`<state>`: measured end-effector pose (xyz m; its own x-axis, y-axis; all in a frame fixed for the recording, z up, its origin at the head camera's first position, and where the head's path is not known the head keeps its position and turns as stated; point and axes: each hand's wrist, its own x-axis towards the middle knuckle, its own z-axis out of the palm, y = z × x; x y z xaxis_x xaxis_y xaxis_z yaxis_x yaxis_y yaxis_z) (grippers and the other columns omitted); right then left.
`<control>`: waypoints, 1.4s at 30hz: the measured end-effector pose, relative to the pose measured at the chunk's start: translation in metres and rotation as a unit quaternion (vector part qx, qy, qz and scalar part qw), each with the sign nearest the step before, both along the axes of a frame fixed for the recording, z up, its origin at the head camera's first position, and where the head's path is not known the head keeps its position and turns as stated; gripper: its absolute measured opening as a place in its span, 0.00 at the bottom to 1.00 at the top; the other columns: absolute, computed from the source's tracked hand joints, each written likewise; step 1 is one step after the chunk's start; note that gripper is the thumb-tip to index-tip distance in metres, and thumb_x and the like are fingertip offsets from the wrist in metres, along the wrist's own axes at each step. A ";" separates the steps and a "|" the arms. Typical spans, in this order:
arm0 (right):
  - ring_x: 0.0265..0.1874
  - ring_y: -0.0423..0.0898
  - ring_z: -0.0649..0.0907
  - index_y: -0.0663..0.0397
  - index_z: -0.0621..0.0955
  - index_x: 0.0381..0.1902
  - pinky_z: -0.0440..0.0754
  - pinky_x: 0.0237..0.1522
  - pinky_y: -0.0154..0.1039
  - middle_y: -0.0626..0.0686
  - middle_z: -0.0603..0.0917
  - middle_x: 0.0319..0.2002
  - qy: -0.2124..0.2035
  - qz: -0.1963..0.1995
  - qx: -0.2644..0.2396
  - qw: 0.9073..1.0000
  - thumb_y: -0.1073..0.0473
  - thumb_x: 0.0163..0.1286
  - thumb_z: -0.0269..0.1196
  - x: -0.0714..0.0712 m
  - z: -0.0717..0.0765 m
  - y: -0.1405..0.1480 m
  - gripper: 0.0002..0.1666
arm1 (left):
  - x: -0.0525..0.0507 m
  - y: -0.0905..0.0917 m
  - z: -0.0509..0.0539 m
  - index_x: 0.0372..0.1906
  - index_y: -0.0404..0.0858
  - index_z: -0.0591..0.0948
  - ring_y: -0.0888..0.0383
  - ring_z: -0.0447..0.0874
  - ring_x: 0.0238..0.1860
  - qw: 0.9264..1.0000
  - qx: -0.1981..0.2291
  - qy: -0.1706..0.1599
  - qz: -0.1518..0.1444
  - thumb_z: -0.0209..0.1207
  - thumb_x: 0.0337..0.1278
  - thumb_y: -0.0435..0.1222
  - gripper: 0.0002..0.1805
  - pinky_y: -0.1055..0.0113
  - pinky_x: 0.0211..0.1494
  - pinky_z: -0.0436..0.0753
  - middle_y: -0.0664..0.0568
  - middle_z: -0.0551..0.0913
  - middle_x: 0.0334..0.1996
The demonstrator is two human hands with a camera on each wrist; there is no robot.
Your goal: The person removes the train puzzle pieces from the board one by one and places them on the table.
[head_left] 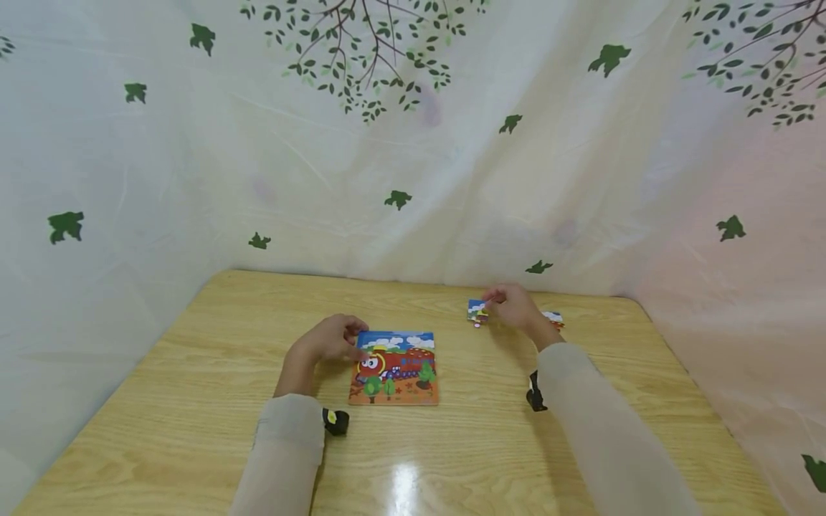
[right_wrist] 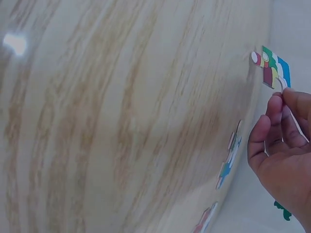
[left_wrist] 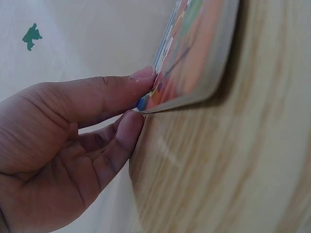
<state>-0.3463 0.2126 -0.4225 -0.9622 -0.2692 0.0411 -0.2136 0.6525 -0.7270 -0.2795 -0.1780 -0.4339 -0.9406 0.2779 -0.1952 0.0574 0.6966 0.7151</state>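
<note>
A square jigsaw puzzle board (head_left: 401,373) with a red cartoon train, trees and clouds lies flat on the wooden table. My left hand (head_left: 332,338) pinches its left edge; in the left wrist view the thumb (left_wrist: 116,92) rests on the picture side and a fingertip touches the rim. Toward the back of the table, my right hand (head_left: 513,307) pinches a puzzle piece (head_left: 477,310) at its edge. In the right wrist view this puzzle piece (right_wrist: 273,68) shows blue, green, white and dark red and stands tilted up off the table.
Another puzzle piece (head_left: 553,317) lies behind the right wrist, partly hidden. The right wrist view shows two loose pieces, one blue-green piece (right_wrist: 229,160) and one reddish piece (right_wrist: 206,219), on the table (right_wrist: 121,121). A leaf-printed curtain (head_left: 452,215) hangs along the table's back edge.
</note>
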 end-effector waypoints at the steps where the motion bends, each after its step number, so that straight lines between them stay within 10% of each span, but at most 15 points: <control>1: 0.47 0.57 0.81 0.67 0.83 0.50 0.80 0.43 0.44 0.64 0.84 0.47 -0.005 -0.005 -0.004 1.000 0.67 0.73 0.59 0.000 -0.001 0.000 0.12 | 0.000 0.000 0.000 0.59 0.37 0.81 0.51 0.73 0.46 1.000 0.000 0.000 0.000 0.75 0.54 0.36 0.27 0.55 0.55 0.75 0.48 0.78 0.45; 16: 0.48 0.55 0.80 0.65 0.83 0.50 0.78 0.51 0.47 0.63 0.84 0.49 -0.010 -0.074 -0.014 0.997 0.66 0.74 0.58 -0.007 -0.015 -0.005 0.12 | 0.001 0.000 0.000 0.58 0.36 0.81 0.52 0.73 0.44 1.000 -0.004 0.007 -0.004 0.75 0.54 0.35 0.26 0.56 0.53 0.74 0.49 0.78 0.41; 42: 0.49 0.58 0.82 0.70 0.83 0.50 0.80 0.49 0.48 0.65 0.84 0.48 0.013 -0.056 -0.012 0.998 0.68 0.73 0.58 0.001 -0.013 -0.004 0.13 | 0.000 0.001 -0.001 0.58 0.37 0.81 0.52 0.73 0.45 1.000 -0.008 0.001 0.002 0.75 0.54 0.35 0.26 0.55 0.53 0.74 0.49 0.78 0.42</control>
<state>-0.3457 0.2086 -0.4359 -0.9847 -0.1588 0.0723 -0.1599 0.6553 -0.7382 -0.2797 -0.1773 -0.4345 -0.9423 0.2704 -0.1976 0.0556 0.7081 0.7040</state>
